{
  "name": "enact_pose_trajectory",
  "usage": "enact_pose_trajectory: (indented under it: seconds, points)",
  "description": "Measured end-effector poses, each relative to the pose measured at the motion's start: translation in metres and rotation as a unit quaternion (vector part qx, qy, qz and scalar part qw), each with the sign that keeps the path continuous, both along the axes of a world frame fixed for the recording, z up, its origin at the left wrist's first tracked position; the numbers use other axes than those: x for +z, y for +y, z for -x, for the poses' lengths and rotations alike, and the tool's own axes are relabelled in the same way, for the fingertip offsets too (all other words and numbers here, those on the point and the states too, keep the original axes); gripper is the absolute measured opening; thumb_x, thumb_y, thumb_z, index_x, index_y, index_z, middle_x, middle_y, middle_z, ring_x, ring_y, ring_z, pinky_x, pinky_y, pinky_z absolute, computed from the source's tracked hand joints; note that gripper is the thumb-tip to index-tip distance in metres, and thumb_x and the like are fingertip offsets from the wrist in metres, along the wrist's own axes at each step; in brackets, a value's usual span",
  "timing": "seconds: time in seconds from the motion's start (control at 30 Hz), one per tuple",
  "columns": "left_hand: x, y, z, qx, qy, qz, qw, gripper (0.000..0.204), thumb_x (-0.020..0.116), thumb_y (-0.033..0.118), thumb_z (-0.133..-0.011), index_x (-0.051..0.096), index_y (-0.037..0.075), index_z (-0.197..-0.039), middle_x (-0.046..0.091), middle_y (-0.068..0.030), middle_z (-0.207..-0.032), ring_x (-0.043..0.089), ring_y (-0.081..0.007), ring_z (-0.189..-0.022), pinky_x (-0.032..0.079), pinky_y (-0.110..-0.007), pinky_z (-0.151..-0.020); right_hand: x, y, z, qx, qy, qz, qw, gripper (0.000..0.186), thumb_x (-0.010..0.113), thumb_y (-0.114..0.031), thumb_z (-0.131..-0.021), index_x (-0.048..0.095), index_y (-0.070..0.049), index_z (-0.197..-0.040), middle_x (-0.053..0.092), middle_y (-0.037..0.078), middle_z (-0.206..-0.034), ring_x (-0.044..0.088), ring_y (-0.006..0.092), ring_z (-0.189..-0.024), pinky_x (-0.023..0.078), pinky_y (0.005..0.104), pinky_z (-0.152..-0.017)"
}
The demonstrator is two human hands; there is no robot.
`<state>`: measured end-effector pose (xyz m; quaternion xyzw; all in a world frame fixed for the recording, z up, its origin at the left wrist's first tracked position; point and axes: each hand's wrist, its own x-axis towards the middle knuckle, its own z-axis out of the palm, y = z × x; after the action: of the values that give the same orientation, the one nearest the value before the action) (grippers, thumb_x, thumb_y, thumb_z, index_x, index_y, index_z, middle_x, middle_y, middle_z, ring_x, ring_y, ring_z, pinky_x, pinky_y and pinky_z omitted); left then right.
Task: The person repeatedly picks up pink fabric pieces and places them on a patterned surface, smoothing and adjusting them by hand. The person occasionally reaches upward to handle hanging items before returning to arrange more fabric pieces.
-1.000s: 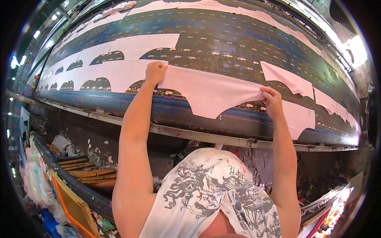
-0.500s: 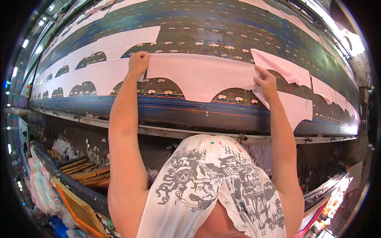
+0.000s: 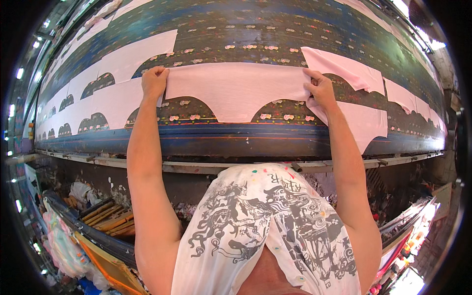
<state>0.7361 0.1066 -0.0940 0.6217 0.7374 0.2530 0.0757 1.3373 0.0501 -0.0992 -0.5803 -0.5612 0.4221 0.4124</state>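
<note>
A pale pink cut fabric piece (image 3: 236,88) with curved lower cutouts lies stretched across the long dark, paint-marked printing table (image 3: 236,140). My left hand (image 3: 156,79) is closed, pinching its upper left corner. My right hand (image 3: 318,87) grips its upper right end between thumb and fingers. A wrinkled pink piece (image 3: 344,69) lies just beyond my right hand, and another (image 3: 361,123) lies under my right wrist. More pink pieces (image 3: 113,113) line the table in rows to the left.
A metal rail (image 3: 206,167) runs along the table's near edge. Below left are bamboo slats (image 3: 110,219), an orange-framed screen (image 3: 108,260) and heaped plastic bags (image 3: 61,231). Bright clutter (image 3: 408,250) stands at lower right; scraps litter the space under the table.
My hands and the held piece have moved left relative to the table and upward in the picture. The piece now lies flatter and straighter, its right end raised level with the left.
</note>
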Motion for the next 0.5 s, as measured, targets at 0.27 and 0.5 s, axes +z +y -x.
enact_pose_trajectory:
  seconds: [0.27,0.5]
  points:
    - [-0.024,-0.053,-0.111,-0.201,0.210,-0.026,0.956,0.098,0.067,0.062,-0.102,0.034,0.001,-0.171,0.029,-0.0279,-0.179,0.026,-0.0537,-0.163,0.022,-0.068,-0.132,0.007,-0.010,-0.001,0.034,0.019,-0.002,0.999,0.063,0.070,0.008,-0.087,0.068,0.002,-0.149,0.068,0.002,-0.127,0.066,0.0067,-0.085,0.057,0.0244,-0.071]
    - [-0.003,-0.081,-0.293,-0.396,0.152,0.005,0.905,0.110,0.059,0.075,-0.101,0.029,-0.003,-0.173,0.020,-0.0253,-0.183,0.017,-0.0481,-0.169,0.013,-0.065,-0.135,0.017,-0.003,-0.006,0.041,0.017,0.064,0.997,0.063,0.067,0.007,-0.086,0.067,0.002,-0.149,0.072,0.008,-0.116,0.065,0.0065,-0.079,0.056,0.0261,-0.061]
